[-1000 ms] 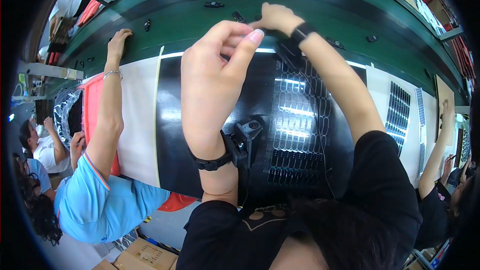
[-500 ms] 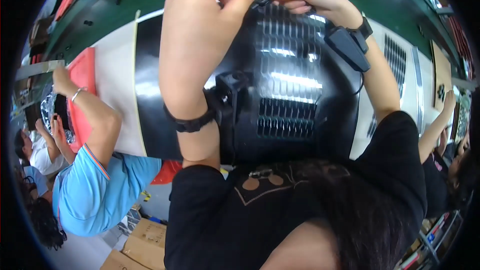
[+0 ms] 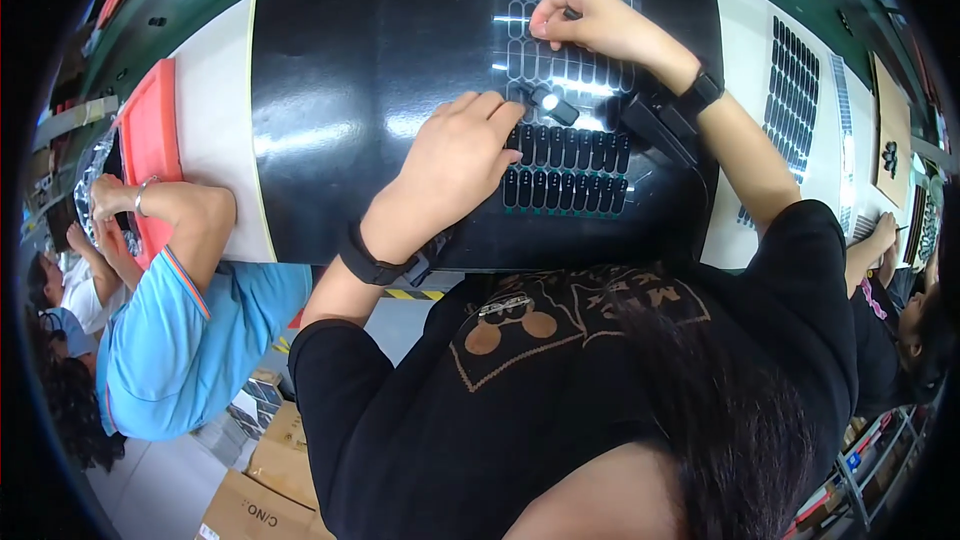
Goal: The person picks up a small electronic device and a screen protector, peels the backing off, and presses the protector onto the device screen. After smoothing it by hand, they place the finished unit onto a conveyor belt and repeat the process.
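My left hand (image 3: 455, 155) is curled low over the black work surface. A small black part (image 3: 555, 108) with a bright glint sticks out past its fingertips, and they appear closed on it. Just below lies a clear sheet with two rows of black rounded-oblong pieces (image 3: 567, 190), close to my left thumb. Farther away, my right hand (image 3: 595, 20) hovers over the emptied oblong outlines of the same sheet (image 3: 520, 60). Its fingers are pinched together. A dark spot shows among them, but I cannot make out what it is.
Another sheet of black oblong pieces (image 3: 793, 90) lies on the white surface to the right. At the left stands a red bin (image 3: 155, 160), where a co-worker in a blue shirt (image 3: 190, 340) is reaching. Cardboard boxes (image 3: 265, 505) stand on the floor at lower left.
My hands were together at the far edge over a small dark part. They have separated and come nearer, the left more so. More of the sheet shows.
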The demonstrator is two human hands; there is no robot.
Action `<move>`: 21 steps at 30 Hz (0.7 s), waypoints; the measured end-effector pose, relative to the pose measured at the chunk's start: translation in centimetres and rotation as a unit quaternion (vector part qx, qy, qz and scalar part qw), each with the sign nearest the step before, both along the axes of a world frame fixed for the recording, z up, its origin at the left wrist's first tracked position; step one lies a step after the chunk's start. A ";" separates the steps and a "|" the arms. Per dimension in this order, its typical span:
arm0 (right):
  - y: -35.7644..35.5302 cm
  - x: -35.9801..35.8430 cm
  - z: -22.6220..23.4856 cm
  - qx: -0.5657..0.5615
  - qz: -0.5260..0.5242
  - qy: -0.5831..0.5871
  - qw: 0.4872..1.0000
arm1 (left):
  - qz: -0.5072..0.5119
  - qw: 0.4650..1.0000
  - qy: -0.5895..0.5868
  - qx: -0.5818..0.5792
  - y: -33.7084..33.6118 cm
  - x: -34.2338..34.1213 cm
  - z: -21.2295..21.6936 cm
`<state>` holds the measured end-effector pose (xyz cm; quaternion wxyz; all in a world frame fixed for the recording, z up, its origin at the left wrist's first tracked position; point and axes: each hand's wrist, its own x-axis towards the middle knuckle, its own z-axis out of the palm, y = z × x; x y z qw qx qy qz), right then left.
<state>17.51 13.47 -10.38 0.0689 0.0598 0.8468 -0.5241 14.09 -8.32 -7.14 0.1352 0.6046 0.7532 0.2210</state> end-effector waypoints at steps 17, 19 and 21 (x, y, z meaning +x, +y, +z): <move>-1.7 -0.4 1.4 0.217 0.046 0.053 0.974 | -0.025 0.996 -0.089 0.013 2.5 -0.1 -1.9; -2.3 -0.3 2.1 0.192 0.064 0.036 0.979 | -0.022 0.996 -0.089 0.013 2.4 -0.5 -1.5; -2.9 0.5 1.9 0.252 0.079 0.070 0.962 | -0.016 0.993 -0.120 -0.006 2.2 -0.3 -1.2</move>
